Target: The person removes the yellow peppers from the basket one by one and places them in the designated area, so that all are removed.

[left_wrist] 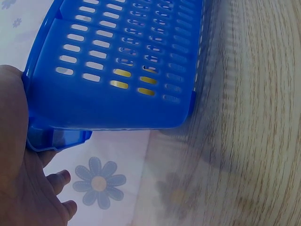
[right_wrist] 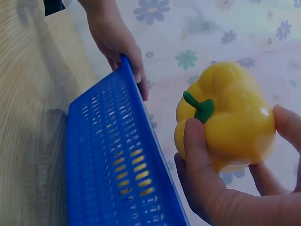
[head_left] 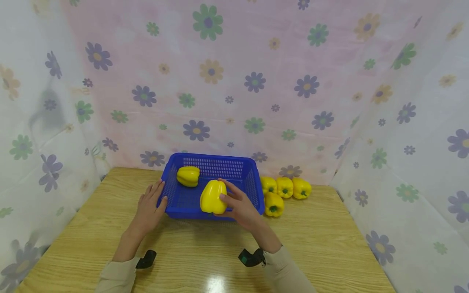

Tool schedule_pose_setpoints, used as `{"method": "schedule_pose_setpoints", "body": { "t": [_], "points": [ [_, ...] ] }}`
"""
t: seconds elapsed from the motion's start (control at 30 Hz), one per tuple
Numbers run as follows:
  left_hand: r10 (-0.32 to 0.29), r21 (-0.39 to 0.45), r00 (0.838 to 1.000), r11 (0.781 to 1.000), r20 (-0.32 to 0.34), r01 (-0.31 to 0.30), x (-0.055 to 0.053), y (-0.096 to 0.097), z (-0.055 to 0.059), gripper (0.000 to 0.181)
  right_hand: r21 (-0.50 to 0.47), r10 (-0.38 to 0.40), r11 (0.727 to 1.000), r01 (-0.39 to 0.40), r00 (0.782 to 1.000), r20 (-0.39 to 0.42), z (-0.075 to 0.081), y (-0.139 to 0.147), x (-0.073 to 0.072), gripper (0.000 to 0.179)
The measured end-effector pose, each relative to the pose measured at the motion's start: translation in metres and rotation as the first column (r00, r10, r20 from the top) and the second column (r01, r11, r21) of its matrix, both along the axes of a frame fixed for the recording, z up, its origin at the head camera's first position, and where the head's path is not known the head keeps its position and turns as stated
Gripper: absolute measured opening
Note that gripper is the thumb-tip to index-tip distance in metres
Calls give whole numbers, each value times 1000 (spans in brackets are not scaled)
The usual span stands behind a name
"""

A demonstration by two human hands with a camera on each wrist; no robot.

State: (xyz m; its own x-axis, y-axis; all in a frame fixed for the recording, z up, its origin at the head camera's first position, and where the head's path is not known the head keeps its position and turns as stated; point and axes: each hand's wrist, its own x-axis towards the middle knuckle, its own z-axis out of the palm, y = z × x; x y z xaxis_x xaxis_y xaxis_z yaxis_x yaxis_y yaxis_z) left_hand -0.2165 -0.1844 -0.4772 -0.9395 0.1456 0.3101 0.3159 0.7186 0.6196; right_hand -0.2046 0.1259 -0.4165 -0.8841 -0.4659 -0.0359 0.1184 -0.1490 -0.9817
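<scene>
Over the front part of the blue basket (head_left: 220,156), my right hand (head_left: 243,209) holds a yellow bell pepper (head_left: 212,198) between thumb and fingers. Its green stem (right_wrist: 203,109) shows in the right wrist view. My left hand (head_left: 148,207) is at the basket's left rim, with the thumb over the edge and some fingers outside it, as the right wrist view shows. Another yellow bell pepper (head_left: 188,176) lies inside the basket at its back left. Through the slots of the basket wall (left_wrist: 108,108), bits of yellow show in the left wrist view.
Several yellow bell peppers (head_left: 284,187) stand close together on the wooden table (head_left: 311,240), just right of the basket. Flowered cloth (head_left: 234,89) hangs behind the table and on both sides. Dark devices (head_left: 253,257) are strapped at both wrists.
</scene>
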Motion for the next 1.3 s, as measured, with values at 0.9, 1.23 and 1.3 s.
{"method": "schedule_pose_setpoints", "body": {
  "t": [0.9, 1.23, 1.3],
  "points": [
    [-7, 25, 1000, 1000, -14, 8, -1, -1, -6, 59, -71, -89, 994, 82, 991, -95, -28, 104, 35, 60],
    [-8, 8, 1000, 1000, 14, 8, 0, -1, -2, 59, -101, -85, 992, 74, 991, -101, -50, 145, 51, 49],
    [-7, 6, 1000, 1000, 17, 7, 0, -2, -2, 59, -98, -101, 991, 93, 991, -83, -53, 153, 55, 48]
  ]
}}
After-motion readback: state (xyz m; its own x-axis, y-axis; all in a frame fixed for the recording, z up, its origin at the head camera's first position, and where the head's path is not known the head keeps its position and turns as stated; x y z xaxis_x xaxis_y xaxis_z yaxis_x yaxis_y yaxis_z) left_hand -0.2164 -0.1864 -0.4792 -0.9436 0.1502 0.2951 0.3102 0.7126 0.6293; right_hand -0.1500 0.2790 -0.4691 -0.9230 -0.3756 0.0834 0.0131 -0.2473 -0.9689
